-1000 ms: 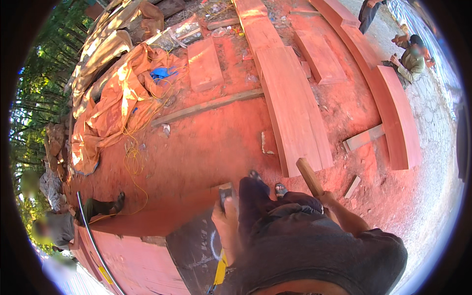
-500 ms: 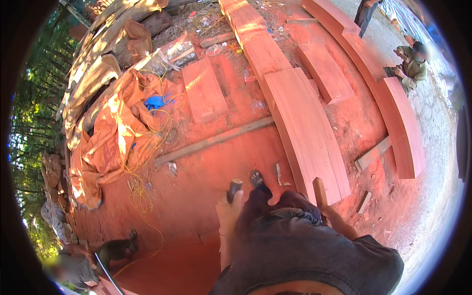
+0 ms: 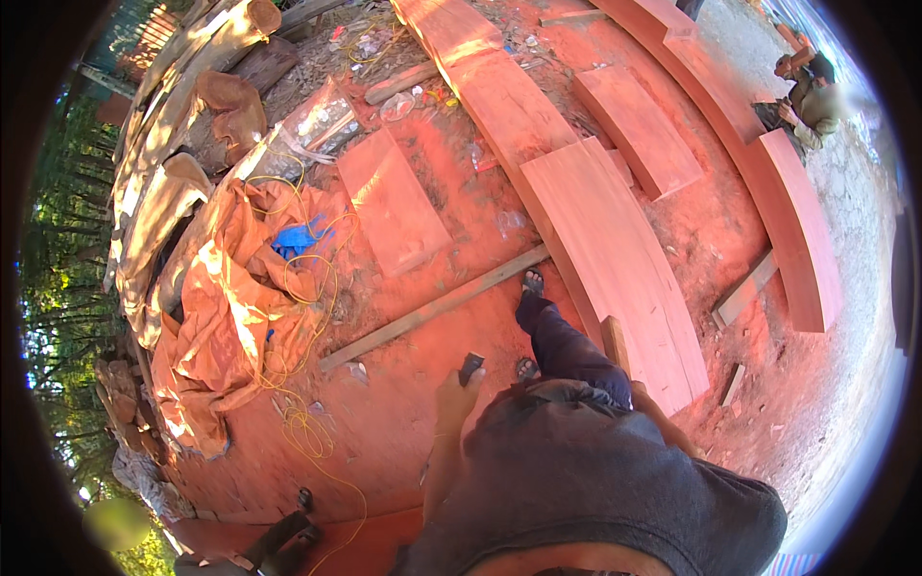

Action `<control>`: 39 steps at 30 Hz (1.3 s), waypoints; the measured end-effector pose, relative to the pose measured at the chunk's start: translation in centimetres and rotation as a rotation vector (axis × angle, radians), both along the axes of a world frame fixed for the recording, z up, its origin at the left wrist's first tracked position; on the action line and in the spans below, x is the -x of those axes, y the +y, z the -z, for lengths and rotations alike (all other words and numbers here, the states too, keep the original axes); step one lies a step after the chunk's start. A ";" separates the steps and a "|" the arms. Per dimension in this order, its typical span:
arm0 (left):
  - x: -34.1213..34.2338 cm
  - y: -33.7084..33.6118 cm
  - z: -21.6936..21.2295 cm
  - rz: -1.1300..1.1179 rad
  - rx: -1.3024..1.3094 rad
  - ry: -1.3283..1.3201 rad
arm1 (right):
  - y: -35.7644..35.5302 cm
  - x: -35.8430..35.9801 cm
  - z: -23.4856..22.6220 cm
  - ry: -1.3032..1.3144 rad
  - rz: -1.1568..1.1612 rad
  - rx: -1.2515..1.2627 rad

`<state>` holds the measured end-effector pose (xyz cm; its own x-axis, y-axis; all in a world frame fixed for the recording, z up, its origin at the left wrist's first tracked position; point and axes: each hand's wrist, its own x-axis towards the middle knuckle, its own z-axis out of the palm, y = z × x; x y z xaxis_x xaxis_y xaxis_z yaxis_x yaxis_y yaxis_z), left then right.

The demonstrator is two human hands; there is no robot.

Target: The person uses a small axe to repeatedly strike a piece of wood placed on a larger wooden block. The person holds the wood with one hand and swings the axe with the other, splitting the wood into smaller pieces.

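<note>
Left hand: the left hand [image 3: 455, 396] is raised in front of the torso, forearm rising from the lower edge, fingers curled shut around a small dark object [image 3: 471, 368] whose upper end protrudes above the fist. What kind of object it is cannot be told.
Right hand: the right hand is hidden behind the torso and the dark grey top; whether it is spread or closed cannot be told. A wooden handle [image 3: 615, 344] protrudes upward at the right side of the body, just beside the wide plank.
Orange tarpaulin: the orange tarpaulin [image 3: 226, 317] lies crumpled at far left, with a yellow cord [image 3: 303, 422] looped over it and trailing onto the red ground.
Short board: the short board [image 3: 392, 204] lies flat, right of the tarpaulin.
Wooden batten: the wooden batten [image 3: 432, 309] runs diagonally across the ground, ahead of the left hand.
Legs: the sandalled foot [image 3: 531, 282] is planted forward near the batten's upper end.
Wide plank: the wide plank [image 3: 615, 259] lies right of the foot.
Curved beam: the curved beam [image 3: 797, 230] lies at far right, well apart.
</note>
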<state>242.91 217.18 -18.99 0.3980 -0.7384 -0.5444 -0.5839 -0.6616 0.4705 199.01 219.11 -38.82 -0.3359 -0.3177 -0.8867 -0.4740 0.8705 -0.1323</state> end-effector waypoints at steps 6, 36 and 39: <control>-4.0 -9.6 3.1 -0.059 -0.177 0.145 | -9.5 -1.7 2.4 0.003 0.048 -0.017; -25.8 -60.7 7.2 0.387 -0.199 -0.048 | -42.9 -24.9 -0.2 0.019 0.790 -0.174; -29.7 -63.8 8.8 0.418 -0.331 -0.005 | -47.1 -25.7 0.3 -0.085 0.906 -0.042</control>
<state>272.58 153.40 -27.76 0.1097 -0.6239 -0.7737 -0.8313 -0.4843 0.2727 224.75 172.04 -39.15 -0.3741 0.0689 -0.9248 0.4040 0.9097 -0.0957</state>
